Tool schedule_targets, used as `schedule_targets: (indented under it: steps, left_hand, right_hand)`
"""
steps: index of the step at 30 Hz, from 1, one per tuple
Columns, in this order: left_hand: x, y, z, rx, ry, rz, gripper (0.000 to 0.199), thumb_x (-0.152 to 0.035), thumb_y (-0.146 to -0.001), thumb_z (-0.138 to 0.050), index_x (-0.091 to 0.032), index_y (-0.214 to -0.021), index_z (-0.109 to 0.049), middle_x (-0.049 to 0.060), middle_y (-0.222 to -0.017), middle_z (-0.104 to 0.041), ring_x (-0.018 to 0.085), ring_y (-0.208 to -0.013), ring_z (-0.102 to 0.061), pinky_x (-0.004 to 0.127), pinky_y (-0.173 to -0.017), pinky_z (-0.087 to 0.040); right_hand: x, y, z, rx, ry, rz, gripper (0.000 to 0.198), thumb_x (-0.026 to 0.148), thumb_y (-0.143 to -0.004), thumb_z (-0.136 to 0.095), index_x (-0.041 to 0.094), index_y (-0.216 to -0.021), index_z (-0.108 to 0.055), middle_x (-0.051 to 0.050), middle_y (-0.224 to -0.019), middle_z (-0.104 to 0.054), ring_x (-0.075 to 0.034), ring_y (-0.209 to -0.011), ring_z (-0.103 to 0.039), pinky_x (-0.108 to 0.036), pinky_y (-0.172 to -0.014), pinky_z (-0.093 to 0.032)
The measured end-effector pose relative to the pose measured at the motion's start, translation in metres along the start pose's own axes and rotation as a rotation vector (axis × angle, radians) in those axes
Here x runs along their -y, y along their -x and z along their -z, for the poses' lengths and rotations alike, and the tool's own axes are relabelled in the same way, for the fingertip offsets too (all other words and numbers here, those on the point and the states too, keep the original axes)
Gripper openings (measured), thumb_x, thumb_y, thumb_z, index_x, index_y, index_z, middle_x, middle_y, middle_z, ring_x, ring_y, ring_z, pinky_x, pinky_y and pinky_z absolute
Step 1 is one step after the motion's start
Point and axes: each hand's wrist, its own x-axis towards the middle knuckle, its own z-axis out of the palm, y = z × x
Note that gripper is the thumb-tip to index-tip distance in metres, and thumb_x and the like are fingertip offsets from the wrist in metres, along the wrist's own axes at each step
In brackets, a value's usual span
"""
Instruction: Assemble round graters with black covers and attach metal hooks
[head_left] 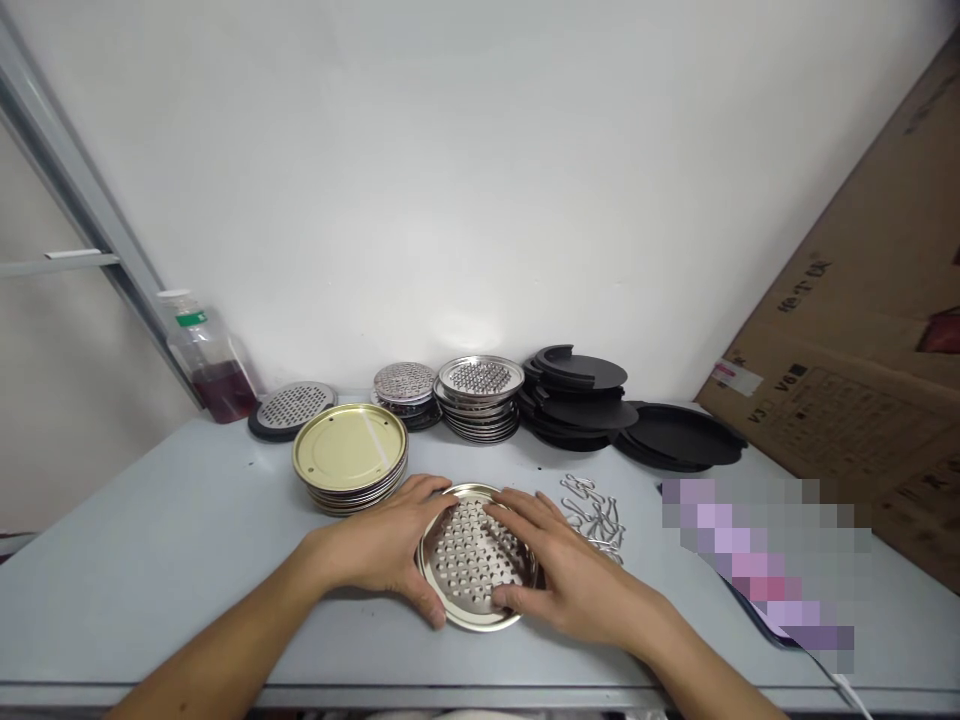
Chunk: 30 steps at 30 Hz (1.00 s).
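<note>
Cupping a metal grater disc (472, 570) two-handed
Got left hand (386, 540) curled half-open around one edge, right hand (566, 570) half-open opposite, partly over the top.

Over my remote feed I've got the flat pale-grey bench (150, 590): a gold-rimmed round perforated metal disc (469, 575) rests near its front, a pile of gold-topped round metal lids (349, 450) to the left, loose silver wire hooks (598, 522) right, round silver graters (481, 390) and black round trays (581, 412) stacked behind.
</note>
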Motion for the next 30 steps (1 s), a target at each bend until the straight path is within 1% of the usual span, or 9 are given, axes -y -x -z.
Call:
schedule_targets:
  steps: [3,8,16,20,23,25,28,30]
  left_hand:
    - [0.001,0.0,0.0,0.0,0.0,0.005,0.114,-0.056,-0.049,-0.09,-0.03,-0.148,-0.038,0.012,-0.15,-0.039,0.039,-0.142,-0.028,0.051,-0.116,-0.026]
    - [0.005,0.001,-0.003,-0.003,-0.015,0.011,0.113,-0.054,-0.05,-0.09,-0.028,-0.148,-0.039,0.014,-0.151,-0.039,0.038,-0.142,-0.028,0.05,-0.116,-0.027]
    - [0.003,0.001,-0.002,0.002,-0.038,0.027,0.11,-0.054,-0.051,-0.089,-0.026,-0.146,-0.042,0.014,-0.151,-0.038,0.038,-0.142,-0.028,0.05,-0.116,-0.028]
    - [0.004,0.0,-0.003,-0.024,-0.017,0.012,0.109,-0.053,-0.05,-0.09,-0.028,-0.145,-0.043,0.014,-0.149,-0.04,0.039,-0.14,-0.031,0.051,-0.115,-0.029]
    - [0.003,0.0,-0.004,-0.031,-0.033,-0.008,0.11,-0.053,-0.051,-0.09,-0.027,-0.146,-0.042,0.014,-0.146,-0.042,0.038,-0.139,-0.033,0.05,-0.115,-0.029]
    - [0.003,0.001,-0.003,-0.032,-0.037,-0.025,0.112,-0.053,-0.051,-0.09,-0.026,-0.148,-0.039,0.014,-0.146,-0.043,0.037,-0.139,-0.033,0.05,-0.115,-0.029]
    - [-0.001,0.003,0.0,-0.033,-0.012,-0.029,0.116,-0.052,-0.053,-0.09,-0.028,-0.151,-0.033,0.014,-0.149,-0.04,0.038,-0.139,-0.034,0.05,-0.115,-0.031]
    - [-0.006,0.002,0.004,-0.07,-0.01,-0.011,0.108,-0.053,-0.058,-0.088,-0.03,-0.15,-0.034,0.013,-0.151,-0.038,0.037,-0.139,-0.035,0.05,-0.114,-0.033]
  right_hand:
    - [-0.003,0.0,-0.002,0.006,-0.002,0.005,0.079,0.049,-0.082,-0.069,0.024,-0.15,-0.038,-0.008,-0.155,-0.04,-0.031,-0.147,-0.025,-0.056,-0.122,-0.014]
    - [-0.005,-0.001,-0.003,0.007,-0.011,-0.001,0.081,0.052,-0.081,-0.07,0.026,-0.151,-0.037,-0.005,-0.156,-0.039,-0.032,-0.146,-0.026,-0.057,-0.121,-0.014]
    - [-0.004,-0.002,-0.004,-0.003,-0.018,-0.01,0.084,0.048,-0.078,-0.073,0.026,-0.151,-0.036,-0.005,-0.155,-0.041,-0.031,-0.146,-0.027,-0.056,-0.121,-0.015]
    - [-0.002,-0.003,-0.004,-0.018,-0.023,-0.026,0.087,0.046,-0.074,-0.077,0.028,-0.15,-0.037,-0.005,-0.153,-0.044,-0.031,-0.144,-0.03,-0.056,-0.121,-0.015]
    - [-0.002,-0.004,-0.005,-0.019,-0.031,-0.028,0.088,0.046,-0.073,-0.078,0.027,-0.15,-0.038,-0.006,-0.152,-0.045,-0.031,-0.145,-0.029,-0.056,-0.121,-0.013]
    - [-0.003,-0.004,-0.005,-0.013,-0.033,-0.025,0.087,0.046,-0.075,-0.076,0.027,-0.15,-0.037,-0.006,-0.153,-0.043,-0.032,-0.145,-0.028,-0.057,-0.121,-0.012]
    - [-0.003,-0.003,-0.004,0.011,-0.032,-0.031,0.084,0.049,-0.079,-0.072,0.028,-0.151,-0.036,-0.005,-0.157,-0.037,-0.033,-0.147,-0.025,-0.058,-0.121,-0.011]
    - [-0.002,-0.002,-0.002,0.02,-0.029,-0.034,0.084,0.052,-0.079,-0.071,0.029,-0.152,-0.035,-0.004,-0.159,-0.033,-0.032,-0.147,-0.024,-0.058,-0.121,-0.011]
